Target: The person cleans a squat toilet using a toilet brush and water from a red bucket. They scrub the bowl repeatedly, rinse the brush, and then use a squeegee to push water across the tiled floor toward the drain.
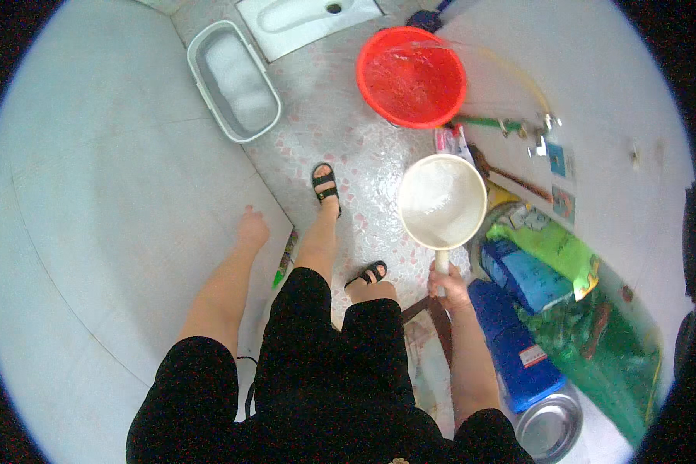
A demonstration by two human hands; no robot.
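Observation:
My right hand [449, 284] grips the handle of a cream plastic water dipper [442, 202]. The dipper's wide bowl faces up over the wet floor, and its inside glistens; how much water it holds is hard to tell. My left hand [253, 227] hangs near the pale wall on the left, loosely spread and with nothing visible in it. Beyond the dipper stands a red plastic basin [414, 81] with rippling water in it. A clear stream of water crosses its far rim from the right.
A grey oblong tub [232, 81] with whitish contents stands by the left wall, near a white squat toilet [307, 23]. Metal taps [545, 130] project from the right wall. Bags [545, 255], a blue container [513, 342] and a metal bowl [550, 428] line the right side.

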